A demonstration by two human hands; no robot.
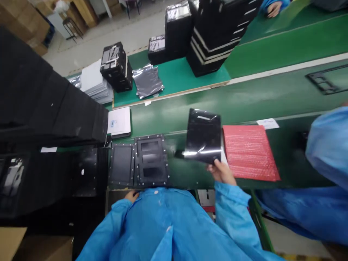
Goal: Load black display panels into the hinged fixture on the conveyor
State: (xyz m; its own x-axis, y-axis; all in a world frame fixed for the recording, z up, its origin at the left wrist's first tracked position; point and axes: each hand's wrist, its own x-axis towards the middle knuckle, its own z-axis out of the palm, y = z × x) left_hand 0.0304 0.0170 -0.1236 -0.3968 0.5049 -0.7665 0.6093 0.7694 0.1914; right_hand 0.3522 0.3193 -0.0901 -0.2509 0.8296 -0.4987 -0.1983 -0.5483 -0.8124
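My right hand is shut on a glossy black sheet in a shiny film, holding it by its lower edge and raised above the green conveyor belt. My left hand rests empty at the bench edge, just below a black perforated frame with rectangular windows. Beside that frame lies a second black frame with a single dark panel. To the right of the held sheet lies a red bubble-wrap sheet, partly hidden behind the sheet's corner.
A tall stack of black foam fills the left. Black stacked packs, a silver bag and white sheets stand on a green bench beyond. A co-worker's blue sleeve occupies the right; another person's hand shows at the top.
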